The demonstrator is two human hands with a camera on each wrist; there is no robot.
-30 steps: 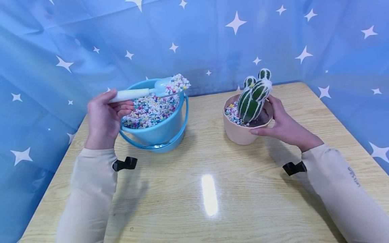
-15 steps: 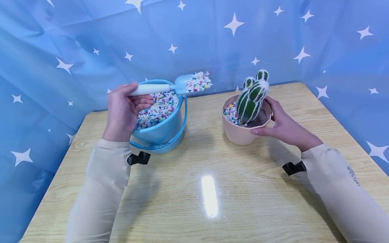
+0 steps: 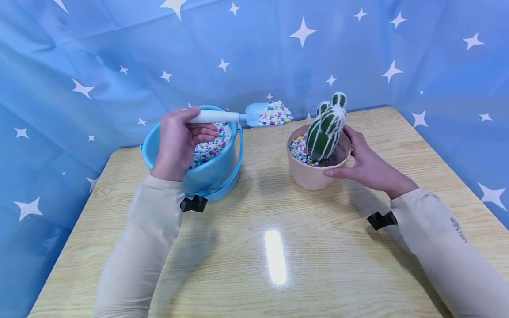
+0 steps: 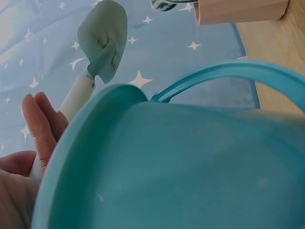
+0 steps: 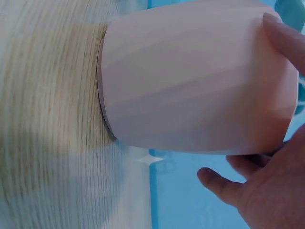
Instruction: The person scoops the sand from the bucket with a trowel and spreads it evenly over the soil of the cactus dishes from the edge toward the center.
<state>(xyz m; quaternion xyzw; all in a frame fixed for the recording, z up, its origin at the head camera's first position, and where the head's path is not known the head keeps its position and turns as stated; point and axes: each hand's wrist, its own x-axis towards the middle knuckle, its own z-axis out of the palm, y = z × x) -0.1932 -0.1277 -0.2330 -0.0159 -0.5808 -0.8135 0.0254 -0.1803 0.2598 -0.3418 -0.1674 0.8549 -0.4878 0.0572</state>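
In the head view my left hand (image 3: 177,140) grips the white handle of a small light-blue shovel (image 3: 254,114) above the bucket. A heap of multicoloured pebbles (image 3: 275,114) lies on its blade, which points right toward the pot. The blue bucket (image 3: 218,177) holds more of these pebbles, partly hidden by my left hand. My right hand (image 3: 367,163) holds the right side of a pink flowerpot (image 3: 310,176), thumb on the near wall. A green cactus (image 3: 325,132) with white stripes leans in the pot. Pebbles fill the pot's left part; dark brown shows at the right.
The bucket's blue handle (image 3: 240,152) hangs down its right side. A gap of bare wooden table (image 3: 262,185) separates bucket and pot. A blue curtain (image 3: 262,48) with white stars stands behind and beside the table.
My left hand has moved right with the loaded shovel, from over the bucket toward the pot. My right hand stays on the pot.
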